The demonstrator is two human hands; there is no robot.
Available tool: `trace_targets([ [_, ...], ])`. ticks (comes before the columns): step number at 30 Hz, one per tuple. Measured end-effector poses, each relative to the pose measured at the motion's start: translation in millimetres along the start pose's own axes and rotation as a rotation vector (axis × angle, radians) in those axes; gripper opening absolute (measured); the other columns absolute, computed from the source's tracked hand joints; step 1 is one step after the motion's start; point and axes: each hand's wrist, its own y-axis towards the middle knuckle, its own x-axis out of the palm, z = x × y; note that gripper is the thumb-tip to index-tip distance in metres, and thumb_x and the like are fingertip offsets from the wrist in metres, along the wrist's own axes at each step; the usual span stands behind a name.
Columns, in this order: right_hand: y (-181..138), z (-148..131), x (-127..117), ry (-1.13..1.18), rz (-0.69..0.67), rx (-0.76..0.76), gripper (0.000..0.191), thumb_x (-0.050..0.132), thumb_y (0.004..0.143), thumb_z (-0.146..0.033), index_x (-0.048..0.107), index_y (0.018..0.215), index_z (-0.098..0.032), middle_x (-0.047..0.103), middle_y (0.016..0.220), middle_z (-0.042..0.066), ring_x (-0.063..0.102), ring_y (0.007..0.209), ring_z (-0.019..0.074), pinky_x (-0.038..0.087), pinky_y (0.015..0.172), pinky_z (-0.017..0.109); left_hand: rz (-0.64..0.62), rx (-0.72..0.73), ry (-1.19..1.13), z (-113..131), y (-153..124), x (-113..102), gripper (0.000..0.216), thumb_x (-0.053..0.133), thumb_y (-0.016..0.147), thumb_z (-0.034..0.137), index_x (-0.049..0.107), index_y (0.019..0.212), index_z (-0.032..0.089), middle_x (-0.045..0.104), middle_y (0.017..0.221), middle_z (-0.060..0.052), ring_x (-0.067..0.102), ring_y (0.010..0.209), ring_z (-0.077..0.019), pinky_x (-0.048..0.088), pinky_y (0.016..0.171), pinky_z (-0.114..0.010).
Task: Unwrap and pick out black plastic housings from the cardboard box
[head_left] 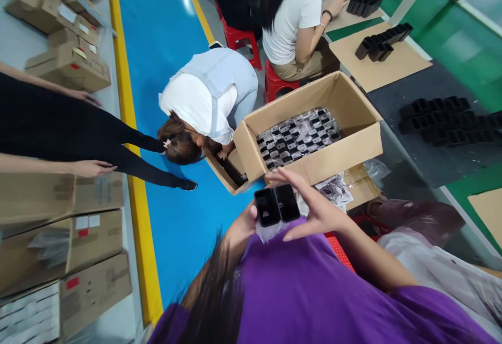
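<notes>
Before the purple shirt (290, 286), the left hand (243, 222) grasps two black cases (270, 207) over clear plastic (268, 232), the right hand (319, 205) spreads loosely around their right side, contact unclear, and beyond lie an open carton (333, 157), then a bending co-worker (202, 90).

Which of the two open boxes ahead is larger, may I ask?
The cardboard box beside the table, holding many wrapped pieces; the bending person's box is smaller.
</notes>
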Motion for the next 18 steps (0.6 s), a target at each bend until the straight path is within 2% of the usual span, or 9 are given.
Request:
trace_targets([
  [1, 1, -2, 9, 0.040, -0.025, 0.012, 0.099, 0.079, 0.080, -0.052, 0.023, 0.158, -0.028, 0.050, 0.149, 0.015, 0.049, 0.139, 0.0288, 0.044, 0.115, 0.047, -0.003, 0.014, 0.029, -4, -4, -2, 0.090, 0.075, 0.048, 0.087, 0.070, 0.107, 0.019, 0.073, 0.094, -0.009, 0.070, 0.104, -0.0376, 0.058, 0.075, -0.038],
  [3, 0, -6, 28, 0.096, 0.009, 0.033, 0.084, 0.081, 0.079, -0.049, 0.039, 0.149, -0.028, 0.061, 0.136, 0.012, 0.060, 0.126, 0.0257, 0.050, 0.107, 0.041, 0.013, 0.020, 0.080, -10, -15, -6, 0.091, 0.069, 0.048, 0.092, 0.072, 0.101, 0.018, 0.073, 0.090, -0.008, 0.070, 0.102, -0.0369, 0.058, 0.075, -0.038],
  [6, -6, -14, 53, 0.049, 0.104, 0.082, 0.068, 0.083, 0.076, -0.048, 0.052, 0.133, -0.026, 0.067, 0.125, 0.010, 0.067, 0.112, 0.0249, 0.055, 0.096, 0.038, 0.033, 0.004, 0.133, -8, -35, -15, 0.092, 0.065, 0.050, 0.094, 0.072, 0.098, 0.015, 0.073, 0.084, -0.009, 0.072, 0.085, -0.0301, 0.057, 0.067, -0.034],
  [9, -16, -22, 72, -0.144, 0.173, 0.102, 0.062, 0.081, 0.079, -0.045, 0.052, 0.130, -0.025, 0.068, 0.123, 0.011, 0.066, 0.114, 0.0274, 0.054, 0.099, 0.043, 0.076, 0.046, 0.181, 6, -61, -27, 0.086, 0.072, 0.060, 0.083, 0.067, 0.114, 0.016, 0.073, 0.092, -0.009, 0.070, 0.081, -0.0232, 0.054, 0.066, -0.028],
  [11, -21, -27, 83, -0.287, 0.156, 0.086, 0.058, 0.079, 0.081, -0.038, 0.051, 0.130, -0.025, 0.068, 0.122, 0.012, 0.066, 0.114, 0.0277, 0.053, 0.100, 0.045, 0.087, 0.047, 0.239, 15, -78, -36, 0.091, 0.075, 0.062, 0.078, 0.060, 0.130, 0.018, 0.073, 0.102, -0.010, 0.070, 0.088, -0.0235, 0.053, 0.072, -0.028],
  [13, -27, -33, 97, -0.380, 0.103, 0.069, 0.058, 0.076, 0.083, -0.032, 0.048, 0.133, -0.025, 0.067, 0.123, 0.012, 0.065, 0.112, 0.0276, 0.054, 0.097, 0.045, 0.076, 0.026, 0.311, 18, -94, -41, 0.097, 0.079, 0.061, 0.075, 0.056, 0.136, 0.018, 0.072, 0.110, -0.012, 0.068, 0.099, -0.0270, 0.053, 0.081, -0.030],
  [16, -34, -43, 122, -0.423, 0.056, 0.081, 0.061, 0.072, 0.085, -0.026, 0.045, 0.139, -0.025, 0.065, 0.130, 0.012, 0.064, 0.116, 0.0276, 0.052, 0.098, 0.046, 0.122, 0.001, 0.348, 9, -112, -43, 0.081, 0.084, 0.062, 0.065, 0.064, 0.124, 0.017, 0.070, 0.118, -0.011, 0.064, 0.113, -0.0298, 0.050, 0.093, -0.033],
  [18, -37, -53, 138, -0.424, 0.058, 0.105, 0.065, 0.073, 0.086, -0.028, 0.041, 0.143, -0.026, 0.064, 0.133, 0.012, 0.063, 0.118, 0.0271, 0.051, 0.100, 0.045, 0.188, -0.035, 0.266, -1, -123, -38, 0.071, 0.084, 0.062, 0.063, 0.068, 0.112, 0.016, 0.072, 0.108, -0.009, 0.066, 0.107, -0.0298, 0.051, 0.089, -0.034],
])
